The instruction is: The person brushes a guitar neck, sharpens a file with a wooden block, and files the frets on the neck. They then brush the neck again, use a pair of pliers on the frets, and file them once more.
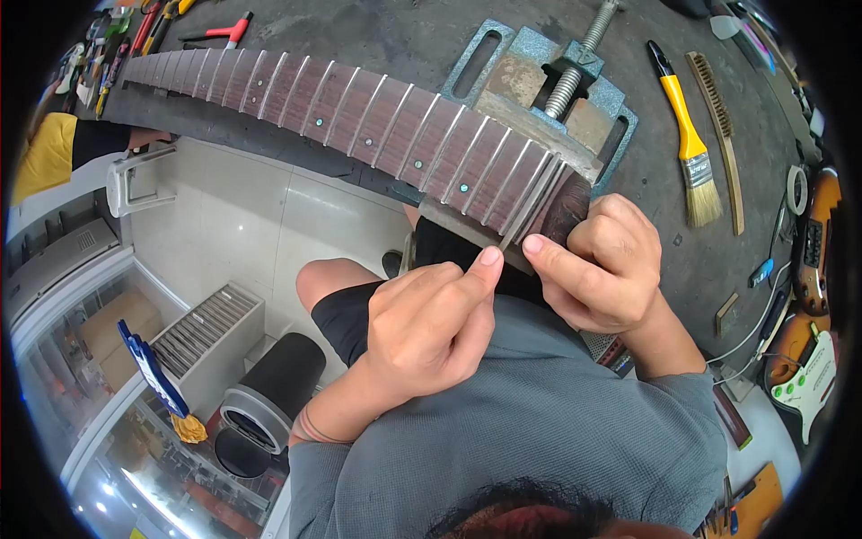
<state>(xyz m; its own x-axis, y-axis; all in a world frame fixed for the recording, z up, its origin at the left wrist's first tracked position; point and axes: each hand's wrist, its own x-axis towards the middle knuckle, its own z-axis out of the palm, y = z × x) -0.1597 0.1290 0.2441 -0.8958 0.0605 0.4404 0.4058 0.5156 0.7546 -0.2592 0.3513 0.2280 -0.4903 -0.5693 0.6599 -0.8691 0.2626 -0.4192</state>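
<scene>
A guitar neck [350,117] with a dark wood fretboard, metal frets and small round dot inlays lies across the bench edge, held at its near end in a vise [548,90]. Beside the last fret, a thin pale strip [536,202] runs across the board. My left hand [435,328] is closed, its thumb and fingertip pinched at the strip's lower end. Curled just to the right is my right hand [606,265], its thumb tip by the edge of the board; what its fingers press on is hidden.
A yellow-handled paintbrush [690,144] and a wooden-handled brush [718,135] lie right of the vise. A red-handled tool [232,34] sits behind the neck. Guitar bodies [808,359] are at the far right. Below left stand a black bin [283,382] and a glass cabinet [117,431].
</scene>
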